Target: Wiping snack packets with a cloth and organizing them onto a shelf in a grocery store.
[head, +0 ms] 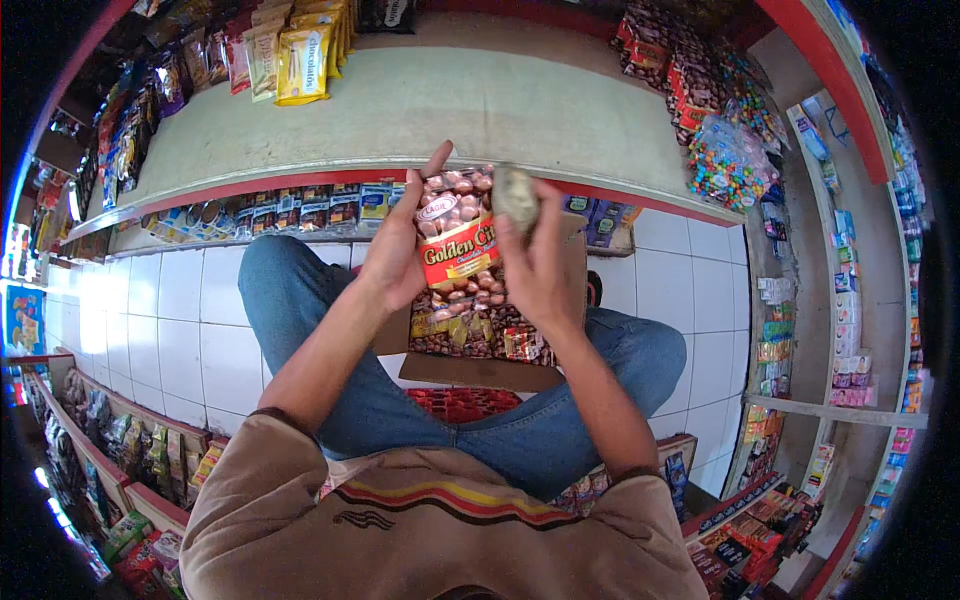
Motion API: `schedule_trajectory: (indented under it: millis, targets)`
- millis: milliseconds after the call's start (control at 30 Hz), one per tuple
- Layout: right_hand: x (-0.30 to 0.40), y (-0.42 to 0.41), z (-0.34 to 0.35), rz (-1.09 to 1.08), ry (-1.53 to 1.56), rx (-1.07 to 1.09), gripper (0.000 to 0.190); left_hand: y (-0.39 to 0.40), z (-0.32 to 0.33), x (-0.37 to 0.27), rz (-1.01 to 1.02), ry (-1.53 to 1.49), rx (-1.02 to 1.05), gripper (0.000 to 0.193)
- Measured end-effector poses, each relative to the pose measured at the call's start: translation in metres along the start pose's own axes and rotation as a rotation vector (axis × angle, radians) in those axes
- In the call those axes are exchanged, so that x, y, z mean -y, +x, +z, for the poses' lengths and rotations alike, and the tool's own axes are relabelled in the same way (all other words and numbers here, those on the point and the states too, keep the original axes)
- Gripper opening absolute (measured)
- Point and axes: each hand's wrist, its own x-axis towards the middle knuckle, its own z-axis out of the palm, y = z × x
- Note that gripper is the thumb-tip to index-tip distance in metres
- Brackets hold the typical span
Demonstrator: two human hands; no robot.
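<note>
A Golden City chocolate ball bag (pixel 457 225) is held up in front of me by its left side. My left hand (pixel 394 259) grips that edge, with one finger reaching up past the top corner. In my right hand (pixel 536 266) is a crumpled greyish-green cloth (pixel 514 199), blurred, at the bag's right edge. Whether the cloth presses on the bag, I cannot tell. Below both hands an open cardboard box (pixel 480 371) stands between my legs. Inside it lie more packs of chocolate balls (pixel 454 334), partly hidden by the held bag.
Ahead runs a pale shelf board (pixel 420 112) with a red front edge. Yellow wafer packs (pixel 304 64) stand on it, with chocolate ball bags (pixel 686 86) and colourful candy bags (pixel 724 165) at the right. Stocked shelves (pixel 847 300) line the right side; snack racks (pixel 142 442) are at lower left.
</note>
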Motion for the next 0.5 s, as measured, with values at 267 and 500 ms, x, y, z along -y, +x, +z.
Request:
schedule_trajectory:
  millis: [267, 500]
  targets:
    - [-0.004, -0.007, -0.030, -0.036, -0.181, 0.484, 0.056, 0.003, -0.020, -0.015, 0.261, -0.007, -0.222, 0.056]
    - [-0.039, -0.019, -0.013, 0.425, 0.210, 0.191, 0.063, 0.001, -0.016, -0.026, 0.319, 0.002, -0.169, 0.056]
